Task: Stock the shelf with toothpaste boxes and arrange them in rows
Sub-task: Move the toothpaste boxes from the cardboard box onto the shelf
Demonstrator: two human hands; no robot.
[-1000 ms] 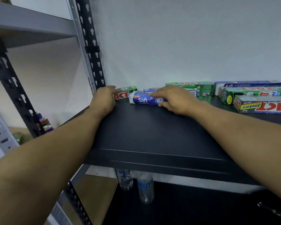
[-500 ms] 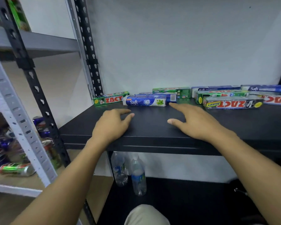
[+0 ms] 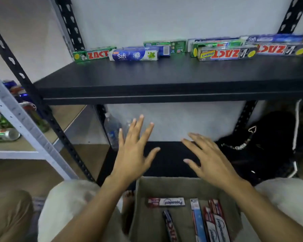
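both grips have come off the black shelf board (image 3: 147, 79) since 0.5 s ago and now hang below it, in front of the lower shelf (image 3: 166, 165). view has tipped down too, so the carton (image 3: 143, 215) and knees (image 3: 68, 206) show. left grip (image 3: 131, 154) is released, fingers spread, holding nothing. right grip (image 3: 212, 159) is the same, palm down, empty.

toothpaste boxes sit along the back of the board, vs the white wall (image 3: 164, 18): green zact box (image 3: 93, 55) far left, saft box (image 3: 133, 55) just beside it, green box (image 3: 164, 46) behind, then zact smokers box (image 3: 226, 54) and another zact box (image 3: 283, 49) to the right w/ more behind. more stock lies loose in the carton btw the knees: pepsodent box (image 3: 166, 201) crosswise, others lengthwise near its right wall.

rack uprights (image 3: 68, 23) are black, slotted. water bottles (image 3: 112, 131) stand under the board at left, partly behind the left grip's fingers. black bag (image 3: 262, 145) fills the lower shelf's right side. drink cans (image 3: 5, 134) lie on the neighbouring grey rack (image 3: 16, 109) at left.
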